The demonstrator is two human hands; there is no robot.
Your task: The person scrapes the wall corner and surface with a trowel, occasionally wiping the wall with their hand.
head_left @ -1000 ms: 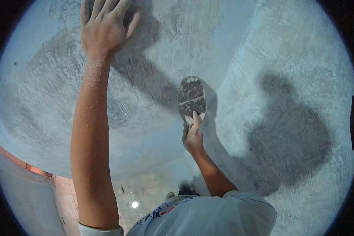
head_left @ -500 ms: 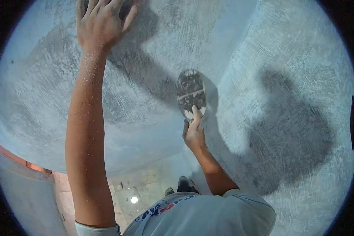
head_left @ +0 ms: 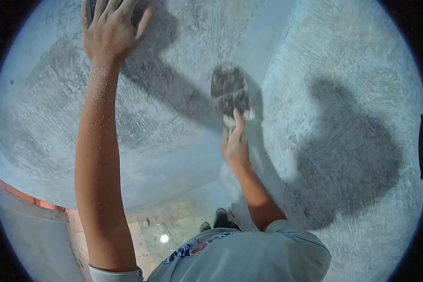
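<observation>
- The trowel (head_left: 229, 90) sits just above the right hand (head_left: 235, 145), its blade flat against the wall (head_left: 174, 131) near the inner corner where two wall faces meet.
- The right hand is clenched around the trowel's handle, with the forefinger stretched up along the base of the blade; the handle itself is hidden in the fist.
- The left hand (head_left: 109, 33) is well apart from the trowel, up and to the left, with fingers spread and palm pressed on the wall; it grasps nothing.
- The blade is a rounded oval, dark and caked with grey plaster, paler at the end by the finger; it looks blurred, so its edge is hard to judge.
- The wall is grey, rough plaster with swept, curved stroke marks and darker patches.
- Pale specks dust the left forearm.
- Below, a tiled floor (head_left: 164, 230) shows past a light shirt (head_left: 249, 258).
</observation>
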